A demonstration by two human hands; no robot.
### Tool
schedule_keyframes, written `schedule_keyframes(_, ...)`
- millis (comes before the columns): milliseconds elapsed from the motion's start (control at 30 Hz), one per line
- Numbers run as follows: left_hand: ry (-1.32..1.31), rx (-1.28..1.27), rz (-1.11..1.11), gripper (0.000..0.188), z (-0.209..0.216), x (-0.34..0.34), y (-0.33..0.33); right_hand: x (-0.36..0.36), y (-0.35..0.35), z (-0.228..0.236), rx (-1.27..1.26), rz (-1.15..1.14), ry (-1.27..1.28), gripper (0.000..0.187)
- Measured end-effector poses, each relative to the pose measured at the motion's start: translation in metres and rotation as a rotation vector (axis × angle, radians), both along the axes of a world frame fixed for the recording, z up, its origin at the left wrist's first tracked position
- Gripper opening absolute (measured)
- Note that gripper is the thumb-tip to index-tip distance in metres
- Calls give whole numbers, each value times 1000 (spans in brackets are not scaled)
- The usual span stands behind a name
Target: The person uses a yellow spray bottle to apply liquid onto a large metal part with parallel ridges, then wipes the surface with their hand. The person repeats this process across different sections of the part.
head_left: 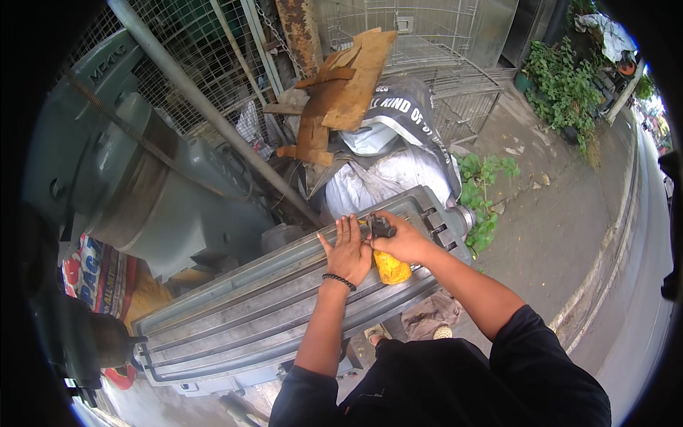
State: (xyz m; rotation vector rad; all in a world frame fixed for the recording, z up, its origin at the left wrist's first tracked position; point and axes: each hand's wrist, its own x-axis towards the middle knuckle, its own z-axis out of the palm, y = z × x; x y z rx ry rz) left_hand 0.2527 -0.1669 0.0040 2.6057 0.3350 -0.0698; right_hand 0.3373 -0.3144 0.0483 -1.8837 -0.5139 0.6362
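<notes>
A long grey ribbed metal casing (235, 324) lies slantwise in front of me, with dark latches at its right end. My left hand (348, 252) rests flat on it near that end, fingers stretched out, a dark beaded bracelet at the wrist. Close beside it, my right hand (402, 242) is closed around a hand-held thing with a black top (382, 227) and a yellow lower part (392, 268). Its exact kind does not show clearly. The right fingertips lie beside the left hand, and part of the grip is hidden.
Left stands a large grey-green machine (171, 199), with a metal pipe (213, 117) slanting past it. Behind the casing are torn cardboard (348, 89), white sacks (391, 178) and wire cages (462, 99). A plant (484, 192) grows at the right; a rag (430, 317) lies below.
</notes>
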Motion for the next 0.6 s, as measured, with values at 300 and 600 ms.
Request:
schedule_keyframes(300, 29, 28, -29, 76, 6, 19, -11, 14, -15, -7, 18, 7, -38, 65)
schedule_keyframes(600, 4, 21, -50, 76, 1, 38, -27, 23, -29, 9, -78, -42, -53, 72)
